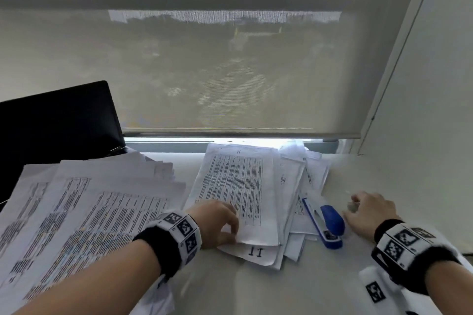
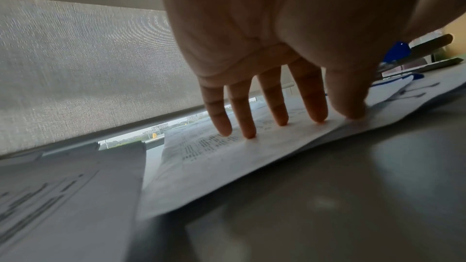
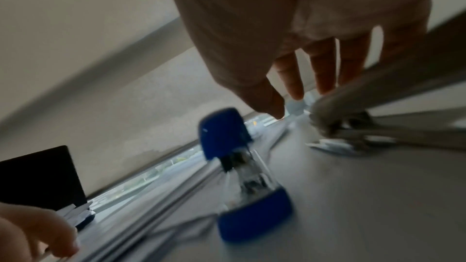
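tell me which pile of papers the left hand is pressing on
The middle pile, beside the blue stapler; the left hand rests on its top sheet. The fanned pile lies further left.

The only mark that can be read is a big "11" on the near edge of a white sheet [image 1: 256, 253], which peeks out from under the top page [image 1: 235, 186] of the middle heap. The top page and the left pile [image 1: 89, 212] are full of small printed lines, too blurry to read. The bands [image 1: 181, 230] on both wrists show black and white square patterns.
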Tool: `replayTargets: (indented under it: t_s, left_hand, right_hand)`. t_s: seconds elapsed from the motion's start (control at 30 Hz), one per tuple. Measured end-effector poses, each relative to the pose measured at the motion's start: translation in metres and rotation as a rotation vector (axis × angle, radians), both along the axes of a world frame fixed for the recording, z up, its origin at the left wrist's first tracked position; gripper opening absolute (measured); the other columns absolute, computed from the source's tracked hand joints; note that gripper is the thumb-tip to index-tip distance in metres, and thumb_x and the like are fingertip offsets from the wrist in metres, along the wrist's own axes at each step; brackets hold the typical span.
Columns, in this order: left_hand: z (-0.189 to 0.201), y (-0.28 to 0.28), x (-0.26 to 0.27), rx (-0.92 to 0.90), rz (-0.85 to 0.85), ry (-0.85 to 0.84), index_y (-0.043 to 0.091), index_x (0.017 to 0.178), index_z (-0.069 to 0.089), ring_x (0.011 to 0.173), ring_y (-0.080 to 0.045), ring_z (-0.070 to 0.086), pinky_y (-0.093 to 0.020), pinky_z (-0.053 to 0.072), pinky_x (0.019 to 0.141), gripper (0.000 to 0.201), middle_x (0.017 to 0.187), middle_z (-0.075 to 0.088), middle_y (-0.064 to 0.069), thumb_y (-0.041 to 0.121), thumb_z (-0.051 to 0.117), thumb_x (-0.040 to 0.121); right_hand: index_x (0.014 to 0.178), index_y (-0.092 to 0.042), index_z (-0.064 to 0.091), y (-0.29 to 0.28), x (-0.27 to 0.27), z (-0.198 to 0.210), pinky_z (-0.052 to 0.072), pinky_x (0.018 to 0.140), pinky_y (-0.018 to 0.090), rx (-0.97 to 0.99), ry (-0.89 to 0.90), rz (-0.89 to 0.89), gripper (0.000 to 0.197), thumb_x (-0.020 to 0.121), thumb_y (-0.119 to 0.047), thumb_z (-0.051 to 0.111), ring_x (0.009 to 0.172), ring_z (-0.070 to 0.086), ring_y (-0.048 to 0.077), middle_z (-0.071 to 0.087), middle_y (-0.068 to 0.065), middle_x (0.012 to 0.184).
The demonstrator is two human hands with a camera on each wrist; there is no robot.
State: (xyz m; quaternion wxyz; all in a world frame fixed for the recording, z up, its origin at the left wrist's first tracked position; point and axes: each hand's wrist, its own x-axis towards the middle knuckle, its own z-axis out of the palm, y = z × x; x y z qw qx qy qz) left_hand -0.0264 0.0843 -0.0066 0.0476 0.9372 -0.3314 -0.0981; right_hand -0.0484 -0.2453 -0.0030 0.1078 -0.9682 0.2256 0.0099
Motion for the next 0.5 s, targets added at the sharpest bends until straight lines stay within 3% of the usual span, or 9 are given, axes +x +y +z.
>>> replayTargets:
  t_s: [0.1, 0.2, 0.27, 0.37, 0.5]
  left_hand:
    - [-0.001, -0.002, -0.004, -0.011, 0.001, -0.047, 0.025, 0.095, 0.072, 0.104, -0.012, 0.059, -0.030, 0.045, 0.095, 0.017, 0.114, 0.065, 0.015, 0.032, 0.057, 0.091]
    - [-0.003, -0.002, -0.007, 0.022, -0.001, -0.048, 0.028, 0.098, 0.071, 0.107, -0.011, 0.056, -0.031, 0.042, 0.098, 0.028, 0.117, 0.063, 0.017, 0.051, 0.065, 0.082]
    - [-0.002, -0.003, -0.009, 0.067, 0.003, -0.037, 0.032, 0.105, 0.069, 0.113, -0.012, 0.054, -0.032, 0.040, 0.101, 0.032, 0.123, 0.059, 0.018, 0.054, 0.066, 0.081]
    - [0.002, -0.006, -0.011, 0.053, -0.018, -0.068, 0.032, 0.106, 0.070, 0.115, -0.015, 0.055, -0.032, 0.040, 0.102, 0.022, 0.124, 0.060, 0.017, 0.043, 0.062, 0.089]
    - [0.004, -0.011, -0.015, 0.082, -0.002, -0.115, 0.025, 0.102, 0.070, 0.108, -0.017, 0.058, -0.031, 0.043, 0.099, 0.019, 0.118, 0.064, 0.012, 0.028, 0.054, 0.092]
  right_hand:
    - [0.129, -0.022, 0.050, -0.003, -0.007, -0.004, 0.041, 0.099, 0.037, -0.018, -0.019, -0.007, 0.047, 0.085, -0.037, 0.059, 0.119, 0.044, 0.031, 0.049, 0.010, 0.127]
    - [0.130, -0.021, 0.051, -0.002, -0.009, -0.005, 0.040, 0.097, 0.036, 0.009, -0.042, -0.044, 0.049, 0.084, -0.036, 0.058, 0.119, 0.044, 0.033, 0.050, 0.013, 0.126]
    - [0.127, -0.019, 0.051, -0.004, -0.008, -0.008, 0.040, 0.095, 0.035, 0.018, -0.046, -0.061, 0.049, 0.083, -0.038, 0.058, 0.117, 0.046, 0.033, 0.052, 0.014, 0.123]
    - [0.124, -0.013, 0.053, -0.006, -0.009, -0.006, 0.042, 0.094, 0.033, 0.060, -0.032, -0.082, 0.048, 0.084, -0.040, 0.059, 0.113, 0.052, 0.033, 0.057, 0.015, 0.120]
    - [0.118, -0.006, 0.061, -0.013, -0.013, 0.001, 0.043, 0.094, 0.032, 0.180, -0.086, -0.063, 0.038, 0.084, -0.023, 0.064, 0.110, 0.058, 0.034, 0.064, 0.017, 0.118]
